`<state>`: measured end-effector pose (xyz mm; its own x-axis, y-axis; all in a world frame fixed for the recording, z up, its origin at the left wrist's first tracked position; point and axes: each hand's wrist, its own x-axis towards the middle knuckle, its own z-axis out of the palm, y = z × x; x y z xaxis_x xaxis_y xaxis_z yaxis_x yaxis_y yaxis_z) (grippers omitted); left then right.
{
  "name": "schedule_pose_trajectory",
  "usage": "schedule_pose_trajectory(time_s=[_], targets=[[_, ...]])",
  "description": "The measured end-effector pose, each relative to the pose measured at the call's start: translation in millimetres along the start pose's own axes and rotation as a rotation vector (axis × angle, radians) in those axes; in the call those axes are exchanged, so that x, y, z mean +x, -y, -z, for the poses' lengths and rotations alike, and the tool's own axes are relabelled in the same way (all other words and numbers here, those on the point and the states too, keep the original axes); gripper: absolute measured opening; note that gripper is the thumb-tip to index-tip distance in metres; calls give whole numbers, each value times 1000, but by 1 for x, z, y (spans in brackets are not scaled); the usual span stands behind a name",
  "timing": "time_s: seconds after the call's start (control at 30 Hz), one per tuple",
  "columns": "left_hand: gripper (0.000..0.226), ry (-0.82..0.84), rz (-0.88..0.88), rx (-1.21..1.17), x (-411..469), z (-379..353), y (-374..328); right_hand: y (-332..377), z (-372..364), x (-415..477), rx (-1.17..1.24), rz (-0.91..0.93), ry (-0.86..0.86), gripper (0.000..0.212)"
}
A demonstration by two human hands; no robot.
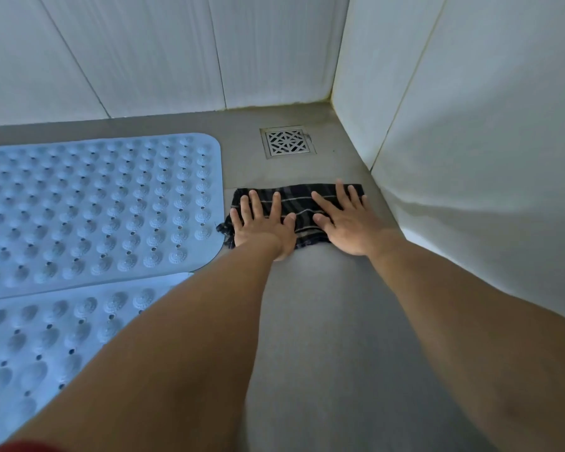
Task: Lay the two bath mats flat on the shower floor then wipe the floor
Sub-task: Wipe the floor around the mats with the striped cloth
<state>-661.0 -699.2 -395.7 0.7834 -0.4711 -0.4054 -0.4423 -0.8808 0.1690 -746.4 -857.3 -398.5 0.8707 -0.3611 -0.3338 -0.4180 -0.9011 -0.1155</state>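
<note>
Two light blue bath mats with raised bumps and holes lie flat on the grey shower floor (323, 321). The far mat (95, 207) fills the left middle, and the near mat (46, 347) lies below it, partly under my left forearm. A dark plaid cloth (299, 207) is spread on the floor to the right of the far mat. My left hand (261, 223) presses flat on the cloth's left half with fingers spread. My right hand (346, 220) presses flat on its right half, close to the right wall.
A square metal drain grate (287, 141) sits in the floor just beyond the cloth. White tiled walls close the back (177, 53) and the right side (470, 125), meeting in a corner past the drain.
</note>
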Motion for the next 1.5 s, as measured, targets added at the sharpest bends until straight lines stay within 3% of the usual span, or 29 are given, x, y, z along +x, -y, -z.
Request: schedule_pose_trajectory(time_s=[0.13,0.27,0.4,0.73,1.5], targets=[[62,-6,17,56,-21,-8,-5,6,-1,-20,-23,-19,18,58],[67,-110,21,280,-31,-11,-6,9,-5,-34,-31,-59,22,57],[71,-35,-52,135,-25,-8,6,15,-9,-36,-27,-135,17,56],[70,-1,-99,93,-20,-9,12,22,-13,-34,3,-177,60,58],[67,-41,69,-9,-136,-63,-10,6,-45,-136,1,-51,84,56]])
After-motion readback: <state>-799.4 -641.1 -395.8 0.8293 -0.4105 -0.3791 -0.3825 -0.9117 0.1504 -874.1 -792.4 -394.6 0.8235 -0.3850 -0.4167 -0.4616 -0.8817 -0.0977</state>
